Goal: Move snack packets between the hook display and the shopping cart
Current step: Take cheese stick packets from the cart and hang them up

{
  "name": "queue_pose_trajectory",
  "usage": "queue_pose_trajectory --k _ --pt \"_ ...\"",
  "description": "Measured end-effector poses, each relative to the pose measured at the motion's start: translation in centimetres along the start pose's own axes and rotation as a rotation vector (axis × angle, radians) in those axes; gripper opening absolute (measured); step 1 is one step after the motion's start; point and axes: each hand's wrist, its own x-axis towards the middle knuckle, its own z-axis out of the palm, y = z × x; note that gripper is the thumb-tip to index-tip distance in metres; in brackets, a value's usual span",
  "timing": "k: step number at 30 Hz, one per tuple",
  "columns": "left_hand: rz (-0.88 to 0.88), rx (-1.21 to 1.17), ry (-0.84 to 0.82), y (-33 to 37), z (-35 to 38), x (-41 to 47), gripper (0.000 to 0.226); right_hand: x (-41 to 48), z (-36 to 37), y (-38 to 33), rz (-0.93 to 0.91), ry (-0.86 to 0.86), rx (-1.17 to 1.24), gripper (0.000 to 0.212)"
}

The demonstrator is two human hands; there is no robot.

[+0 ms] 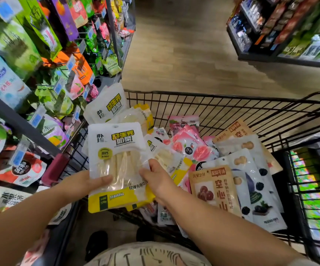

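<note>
From the head view, our left hand [90, 182] and right hand [155, 179] both pinch one white-and-yellow plastic snack packet [117, 166] over the near-left corner of the black wire shopping cart [232, 104]. We should keep its hang hole upright toward the hook display [40, 73].

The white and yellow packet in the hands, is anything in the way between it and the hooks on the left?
Nothing visible blocks it. The white and yellow packet is held by the left hand and right hand above the cart's rim. The hook display is right beside it on the left, though packets already hang on the hooks that show.
</note>
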Motion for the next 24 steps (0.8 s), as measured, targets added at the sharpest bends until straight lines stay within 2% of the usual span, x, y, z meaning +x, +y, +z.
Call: queue_pose_trajectory --k 3,5,7,8,11,14,17,19,21,24 --pt "0.021 -0.056 0.060 0.1 0.0 0.2 0.074 0.3 -0.3 0.2 0.020 -0.019 -0.100 0.024" --pt "0.025 -0.022 0.131 0.2 0.1 0.4 0.061 0.6 -1.0 0.5 0.030 -0.039 -0.193 0.018" --pt "0.028 0.075 0.172 0.3 0.4 0.6 0.044 0.7 -1.8 0.9 0.067 -0.071 -0.220 0.008" --pt "0.020 0.143 0.189 0.4 0.5 0.6 0.035 0.7 -2.1 1.1 0.102 -0.094 -0.183 0.010" --pt "-0.005 0.365 0.222 0.5 0.7 1.0 0.034 0.9 -2.9 1.7 0.203 -0.118 -0.062 0.012" --pt "-0.022 0.451 0.228 0.2 0.7 1.5 0.046 1.6 -4.1 2.0 0.229 -0.041 -0.076 0.012" --pt "-0.009 0.456 0.232 0.3 0.7 1.5 0.044 2.0 -5.4 2.2 0.233 0.055 -0.049 0.010" --pt "0.000 0.460 0.227 0.4 0.8 1.6 0.043 2.3 -6.5 2.5 0.228 0.162 -0.100 0.012" --pt "-0.001 0.473 0.228 0.2 0.7 1.7 0.044 2.7 -7.7 2.9 0.224 0.280 -0.189 0.005" --pt "-0.005 0.482 0.249 0.1 0.8 1.8 0.049 3.3 -9.2 2.7 0.279 0.437 -0.239 0.024"
